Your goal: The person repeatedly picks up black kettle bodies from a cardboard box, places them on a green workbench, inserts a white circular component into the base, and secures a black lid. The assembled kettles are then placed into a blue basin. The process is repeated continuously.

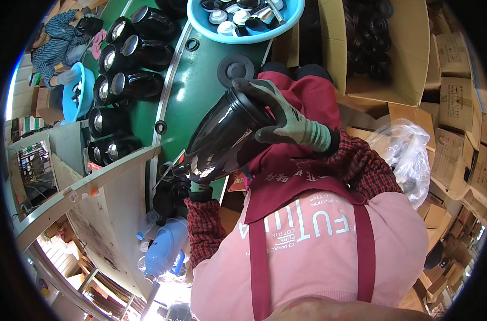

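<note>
A glossy black jug body (214,136) is held tilted in front of me, its ridged collar toward the upper right and its shiny end toward the lower left. My right hand (278,109), in a grey-green glove, is closed round the ridged collar, fingers on top and thumb below. At the jug's lower end is my left hand (199,188); only its glove cuff shows, and the jug hides its fingers. A flat black disc with a round centre (236,71) lies on the green belt (192,80) just beyond the jug.
Several black jugs with silvery ends (142,53) lie along the belt's far left. Two small black rings (160,127) rest nearer. A blue basin (243,37) holds white and black parts. Cartons (393,69) and clear plastic (406,155) stand right. A co-worker (59,45) sits far left.
</note>
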### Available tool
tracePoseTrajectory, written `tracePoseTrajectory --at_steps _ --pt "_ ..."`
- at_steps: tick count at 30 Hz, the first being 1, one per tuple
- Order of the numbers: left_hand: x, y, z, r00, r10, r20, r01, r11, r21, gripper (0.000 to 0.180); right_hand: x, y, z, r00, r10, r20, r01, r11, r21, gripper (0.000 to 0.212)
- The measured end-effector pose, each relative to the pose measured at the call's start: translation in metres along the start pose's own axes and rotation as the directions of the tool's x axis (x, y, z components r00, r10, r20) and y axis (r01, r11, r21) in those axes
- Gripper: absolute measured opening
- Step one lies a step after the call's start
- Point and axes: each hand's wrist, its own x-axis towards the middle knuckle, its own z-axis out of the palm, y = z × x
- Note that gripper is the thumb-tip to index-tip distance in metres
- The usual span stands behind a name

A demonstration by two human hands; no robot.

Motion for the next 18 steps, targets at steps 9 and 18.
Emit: tracePoseTrajectory --at_steps 9,18 --pt "-0.013 -0.012 -0.027 0.999 -0.033 -0.03 0.037 0.991 0.125 0.044 -0.008 -0.008 -0.004 0.998 -0.005 -0.057 0.005 1.0 -0.007 0.099" --pt "-0.02 -0.022 -0.041 1.0 -0.025 0.019 0.021 0.977 0.212 0.046 -0.015 -0.016 -0.005 0.993 -0.1 -0.07 0.097 0.995 -0.038 0.094"
